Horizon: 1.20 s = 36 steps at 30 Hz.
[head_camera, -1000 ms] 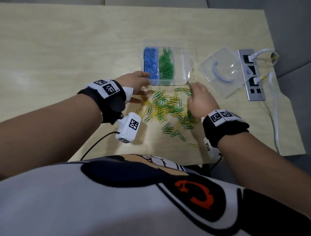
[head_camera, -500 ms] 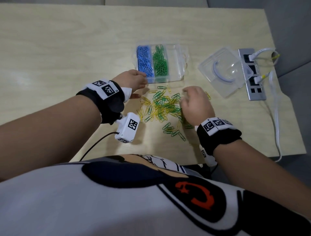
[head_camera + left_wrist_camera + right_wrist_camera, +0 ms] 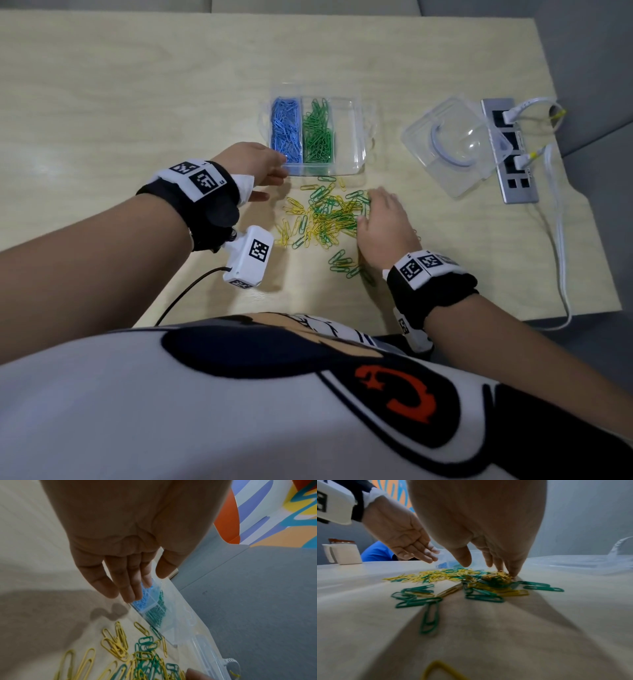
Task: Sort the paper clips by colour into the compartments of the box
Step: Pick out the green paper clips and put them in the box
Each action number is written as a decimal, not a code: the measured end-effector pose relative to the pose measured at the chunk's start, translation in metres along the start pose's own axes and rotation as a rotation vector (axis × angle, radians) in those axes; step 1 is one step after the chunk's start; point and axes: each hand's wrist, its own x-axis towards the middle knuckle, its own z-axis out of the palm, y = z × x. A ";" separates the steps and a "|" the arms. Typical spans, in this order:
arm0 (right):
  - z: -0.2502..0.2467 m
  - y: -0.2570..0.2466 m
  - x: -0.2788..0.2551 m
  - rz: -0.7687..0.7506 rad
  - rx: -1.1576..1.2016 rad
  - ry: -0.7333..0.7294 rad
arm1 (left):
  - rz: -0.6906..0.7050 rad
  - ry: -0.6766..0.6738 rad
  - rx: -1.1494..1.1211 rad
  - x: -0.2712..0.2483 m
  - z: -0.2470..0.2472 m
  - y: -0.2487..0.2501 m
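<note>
A clear box (image 3: 356,137) stands at mid-table, with blue paper clips (image 3: 286,130) in its left compartment, green ones (image 3: 318,135) in the middle and a bare right compartment. In front of it lies a mixed pile of yellow and green clips (image 3: 325,219). My left hand (image 3: 267,171) reaches to the box's near-left corner, its straight fingers (image 3: 126,588) over the blue compartment's edge. My right hand (image 3: 373,209) is on the pile's right side. Its fingertips (image 3: 510,572) press down on bunched clips, thumb apart, nothing pinched.
The box's clear lid (image 3: 452,144) lies to the right, partly over a grey power strip (image 3: 513,178) with white cables (image 3: 558,240) running to the table's right edge. Several green clips (image 3: 342,263) lie nearer me. A white jug (image 3: 342,553) stands far left.
My right hand has drawn back from the box's front edge toward me and left, bunching the clips. The box sits a little further left. My left hand stays at its corner.
</note>
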 end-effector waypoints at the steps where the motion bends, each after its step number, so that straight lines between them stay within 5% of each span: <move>1: -0.002 0.000 0.000 -0.031 -0.001 0.057 | 0.002 -0.009 0.008 -0.001 -0.001 0.000; 4: -0.012 0.001 0.002 -0.059 -0.086 0.181 | 0.035 -0.059 0.036 -0.006 -0.001 -0.005; 8: -0.013 0.001 0.003 -0.119 -0.196 -0.023 | 0.048 -0.182 0.059 -0.014 0.008 -0.013; 15: -0.011 -0.004 0.007 -0.101 -0.132 -0.032 | -0.082 -0.302 0.078 -0.019 0.029 -0.023; 28: -0.028 -0.006 0.011 -0.050 0.392 0.030 | -0.229 -0.336 -0.071 -0.019 0.053 -0.025; 36: -0.034 -0.028 0.002 -0.143 0.606 -0.157 | -0.271 -0.408 -0.255 -0.015 0.057 -0.023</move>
